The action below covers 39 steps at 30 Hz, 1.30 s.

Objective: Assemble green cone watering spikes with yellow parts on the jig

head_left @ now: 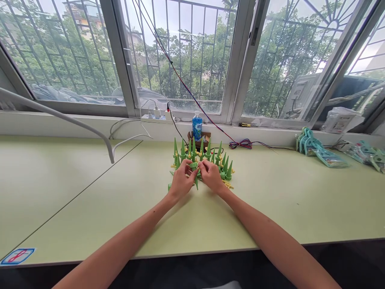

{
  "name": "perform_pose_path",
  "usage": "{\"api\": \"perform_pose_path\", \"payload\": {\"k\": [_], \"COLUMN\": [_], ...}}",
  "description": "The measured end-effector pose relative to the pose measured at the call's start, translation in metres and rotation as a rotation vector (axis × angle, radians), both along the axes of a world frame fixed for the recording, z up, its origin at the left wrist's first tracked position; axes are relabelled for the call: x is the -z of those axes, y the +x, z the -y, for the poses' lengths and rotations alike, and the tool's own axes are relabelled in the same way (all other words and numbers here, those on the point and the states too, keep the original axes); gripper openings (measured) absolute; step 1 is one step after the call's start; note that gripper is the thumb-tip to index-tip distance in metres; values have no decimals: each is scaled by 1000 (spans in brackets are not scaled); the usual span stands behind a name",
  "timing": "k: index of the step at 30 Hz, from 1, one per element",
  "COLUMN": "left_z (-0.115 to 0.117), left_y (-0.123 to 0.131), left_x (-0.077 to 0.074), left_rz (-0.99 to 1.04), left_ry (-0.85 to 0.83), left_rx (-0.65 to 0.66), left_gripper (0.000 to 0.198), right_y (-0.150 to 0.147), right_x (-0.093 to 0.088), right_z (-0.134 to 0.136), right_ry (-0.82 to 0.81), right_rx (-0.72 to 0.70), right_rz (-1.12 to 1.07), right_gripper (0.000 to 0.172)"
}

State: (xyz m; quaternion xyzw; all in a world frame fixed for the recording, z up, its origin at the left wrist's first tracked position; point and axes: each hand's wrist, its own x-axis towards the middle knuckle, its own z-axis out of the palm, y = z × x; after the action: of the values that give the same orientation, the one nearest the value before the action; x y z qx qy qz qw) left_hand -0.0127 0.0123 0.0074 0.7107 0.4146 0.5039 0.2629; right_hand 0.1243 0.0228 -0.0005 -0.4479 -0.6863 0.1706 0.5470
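My left hand (183, 180) is closed around a green plastic watering spike (194, 165), its wide collar up and its point hanging down below my fingers. My right hand (211, 176) pinches at the side of that collar, and a small pale yellow bit shows between the fingertips; most of it is hidden. Right behind my hands stand several more green spikes (201, 147), points up, with small yellow valve pieces fitted on them. Loose yellow valve pieces (227, 184) lie to the right of my right wrist, and other green spikes lie on their sides nearby.
A blue bottle (197, 127) and a cardboard box (207, 136) stand behind the spikes. A power strip (157, 118) sits on the sill. Bundled cables (240, 143) and teal hangers (313, 144) lie to the right on the pale green table (288, 200). A grey tube (75, 122) hangs at left.
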Motion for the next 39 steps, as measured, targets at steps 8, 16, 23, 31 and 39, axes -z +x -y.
{"api": "perform_pose_path", "payload": {"k": [8,16,23,31,39], "left_z": [1,3,3,3,2], "left_y": [0,0,-1,-1,-1], "left_x": [-1,-3,-3,-2,-1], "left_rz": [-32,-56,-73,-77,-100], "left_ry": [25,37,53,71,91], "left_rx": [0,-13,-14,-15,-6], "left_gripper": [17,14,13,14,12], "right_y": [-1,0,-1,0,0], "right_x": [-1,0,-1,0,0], "right_z": [0,0,0,-1,-1], "right_ry": [-5,-8,-16,-10,-30], "right_rx": [0,-1,0,14,-13], "right_rz": [3,10,4,19,-4], "right_gripper": [33,34,34,36,35]}}
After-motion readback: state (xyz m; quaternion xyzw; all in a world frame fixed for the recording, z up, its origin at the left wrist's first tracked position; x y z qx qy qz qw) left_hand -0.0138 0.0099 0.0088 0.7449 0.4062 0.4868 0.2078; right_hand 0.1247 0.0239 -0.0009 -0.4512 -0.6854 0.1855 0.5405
